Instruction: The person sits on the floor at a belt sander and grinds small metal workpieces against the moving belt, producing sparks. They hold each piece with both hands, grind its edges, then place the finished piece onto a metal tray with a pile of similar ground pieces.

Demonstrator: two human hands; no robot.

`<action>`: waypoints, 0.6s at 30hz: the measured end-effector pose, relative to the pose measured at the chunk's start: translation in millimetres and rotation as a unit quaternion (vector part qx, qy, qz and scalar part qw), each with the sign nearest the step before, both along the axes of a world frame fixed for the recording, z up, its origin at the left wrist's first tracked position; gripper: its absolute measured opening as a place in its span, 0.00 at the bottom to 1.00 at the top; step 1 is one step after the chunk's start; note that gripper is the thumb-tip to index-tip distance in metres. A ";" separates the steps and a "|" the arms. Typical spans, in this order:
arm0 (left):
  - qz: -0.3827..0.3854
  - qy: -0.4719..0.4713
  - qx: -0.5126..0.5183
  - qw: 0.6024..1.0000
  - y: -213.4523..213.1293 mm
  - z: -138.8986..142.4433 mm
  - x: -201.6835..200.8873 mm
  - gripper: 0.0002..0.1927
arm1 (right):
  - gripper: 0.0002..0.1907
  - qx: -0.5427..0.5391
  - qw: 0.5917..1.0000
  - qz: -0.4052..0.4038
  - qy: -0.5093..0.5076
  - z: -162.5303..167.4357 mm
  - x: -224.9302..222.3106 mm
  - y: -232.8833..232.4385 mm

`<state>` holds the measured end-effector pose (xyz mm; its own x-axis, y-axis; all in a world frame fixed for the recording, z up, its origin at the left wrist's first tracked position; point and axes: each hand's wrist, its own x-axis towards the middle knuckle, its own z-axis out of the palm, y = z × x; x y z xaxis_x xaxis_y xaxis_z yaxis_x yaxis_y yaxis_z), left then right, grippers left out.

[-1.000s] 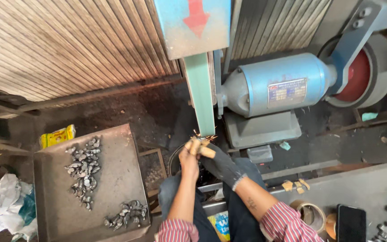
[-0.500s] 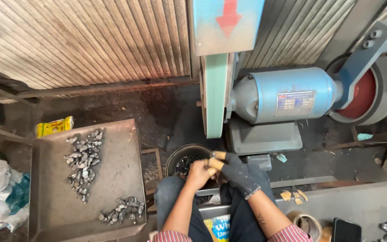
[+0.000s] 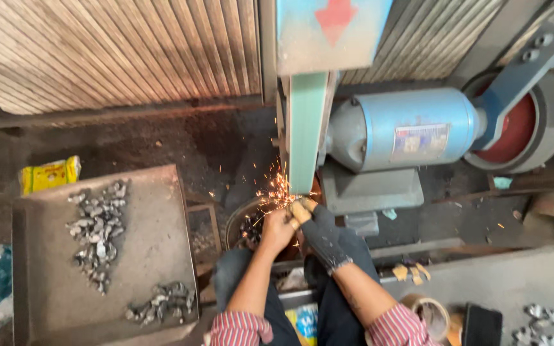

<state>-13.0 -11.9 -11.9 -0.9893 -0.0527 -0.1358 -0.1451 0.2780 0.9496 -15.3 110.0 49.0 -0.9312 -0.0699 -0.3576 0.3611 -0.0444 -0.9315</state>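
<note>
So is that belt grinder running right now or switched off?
Running. Sparks spray where the hands press a small piece, too small to identify, against the green belt beside the blue motor.

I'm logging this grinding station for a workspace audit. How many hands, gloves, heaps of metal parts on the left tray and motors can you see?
Hands: 2, left hand bare, right hand
Gloves: 1, a dark glove on the right hand
Heaps on the tray: 2, large heap, small heap
Motors: 1, blue motor
Total: 6

Dim, even light; slight blur; bright sparks [image 3: 276, 192].
</note>
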 end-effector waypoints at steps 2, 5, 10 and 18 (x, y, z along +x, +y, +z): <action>0.012 0.086 -0.067 0.994 1.3 2.4 6.1 0.09 | 0.16 0.046 0.996 -0.007 0.071 4.3 7.0 0.5; 0.044 0.170 -0.021 0.984 10.0 9.0 21.1 0.11 | 0.16 0.153 0.972 -0.013 0.178 4.6 13.6 2.4; 0.055 -0.109 0.564 0.817 17.3 16.7 49.6 0.15 | 0.18 -0.157 0.976 -0.040 -0.145 -8.7 21.5 9.0; 0.186 0.010 0.294 0.938 2.0 18.1 -2.5 0.16 | 0.20 -0.413 0.900 0.041 -0.133 -9.5 2.9 -0.5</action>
